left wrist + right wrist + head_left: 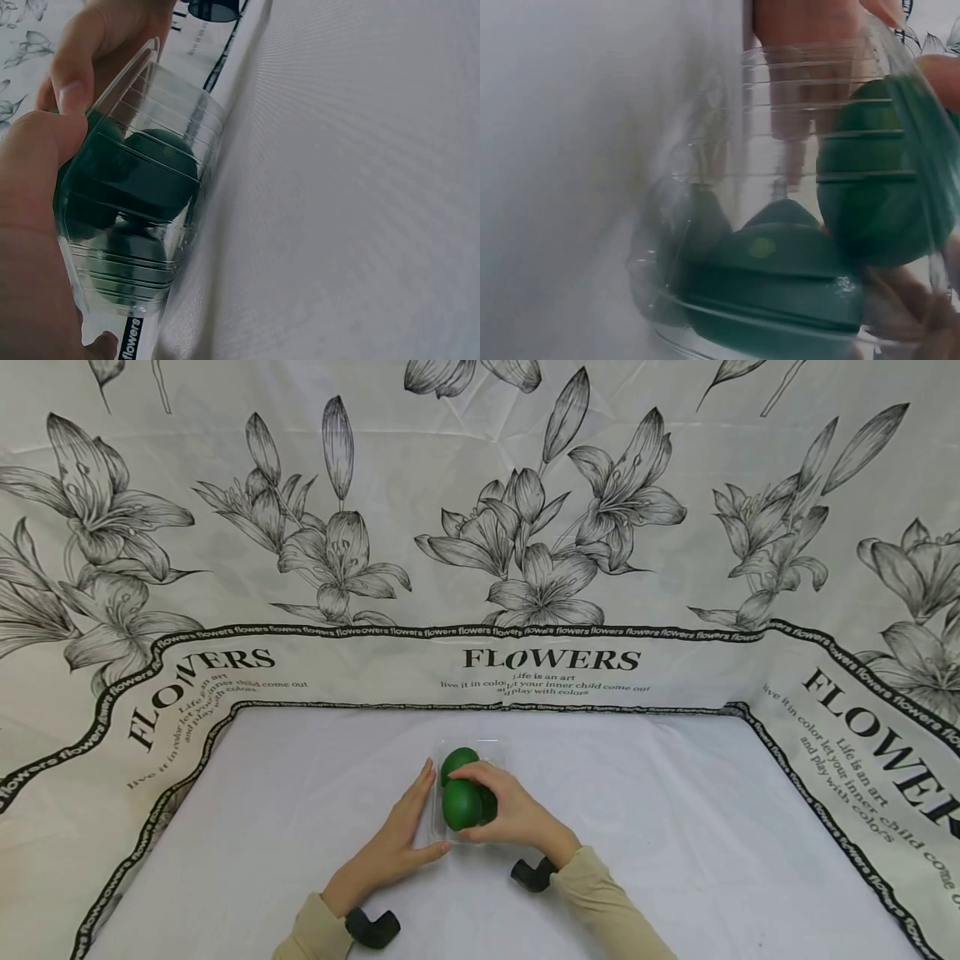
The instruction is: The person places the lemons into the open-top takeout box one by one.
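A clear plastic box rests on the white tabletop, holding smooth green egg-shaped fruits. My right hand reaches over its right side and grips one green fruit between thumb and fingers. Behind that lies another green fruit, and a third is partly hidden by the right hand. At the box's left side is my left hand, fingers straight along the wall and thumb at the near corner. Through the ribbed wall, the right wrist view shows fruit at the bottom and the upper fruit near the rim.
White cloth covers the tabletop around the box. A patterned curtain with flower drawings and lettering borders the back and both sides. Black wrist devices sit at both wrists, close to the table surface.
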Available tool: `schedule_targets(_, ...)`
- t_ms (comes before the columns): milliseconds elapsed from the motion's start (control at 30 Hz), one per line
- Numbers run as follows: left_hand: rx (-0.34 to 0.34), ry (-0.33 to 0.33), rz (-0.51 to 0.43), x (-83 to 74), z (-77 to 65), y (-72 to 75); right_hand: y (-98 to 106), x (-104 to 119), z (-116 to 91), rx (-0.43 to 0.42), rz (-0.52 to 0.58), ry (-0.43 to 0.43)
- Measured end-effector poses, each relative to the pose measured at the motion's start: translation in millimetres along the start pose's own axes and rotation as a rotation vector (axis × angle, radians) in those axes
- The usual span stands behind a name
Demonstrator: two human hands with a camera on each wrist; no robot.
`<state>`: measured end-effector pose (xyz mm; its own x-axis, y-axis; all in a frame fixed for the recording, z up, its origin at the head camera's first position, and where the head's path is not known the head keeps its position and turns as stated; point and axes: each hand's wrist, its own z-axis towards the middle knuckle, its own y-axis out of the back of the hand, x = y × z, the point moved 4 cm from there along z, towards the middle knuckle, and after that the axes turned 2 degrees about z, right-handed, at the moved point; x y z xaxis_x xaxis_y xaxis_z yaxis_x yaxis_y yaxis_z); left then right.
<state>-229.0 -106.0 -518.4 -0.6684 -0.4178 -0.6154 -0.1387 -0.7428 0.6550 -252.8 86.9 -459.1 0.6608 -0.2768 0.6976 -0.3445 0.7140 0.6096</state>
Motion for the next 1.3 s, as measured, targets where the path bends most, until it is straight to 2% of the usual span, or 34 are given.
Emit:
schedule_targets(167,-0.006,-0.008,0.009,0.2,0.5,-0.4,-1.8,1.6,-0.1,0.010,-0.079,0.000)
schedule_targets(400,-0.005,0.000,0.014,0.4,0.3,-0.7,-4.2,3.7,-0.5,0.042,-0.110,0.051)
schedule_targets(767,0.001,0.009,-0.001,-1.3,-0.1,0.1,-4.5,3.1,0.1,0.046,-0.095,0.065)
schedule_targets(1000,0.003,0.015,-0.006,-1.4,-0.1,0.0,-3.8,1.1,-0.6,0.019,-0.073,0.018)
schedule_targets(1300,0.014,0.037,-0.015,-2.2,0.1,0.5,-5.0,2.8,0.1,0.023,-0.097,0.022)
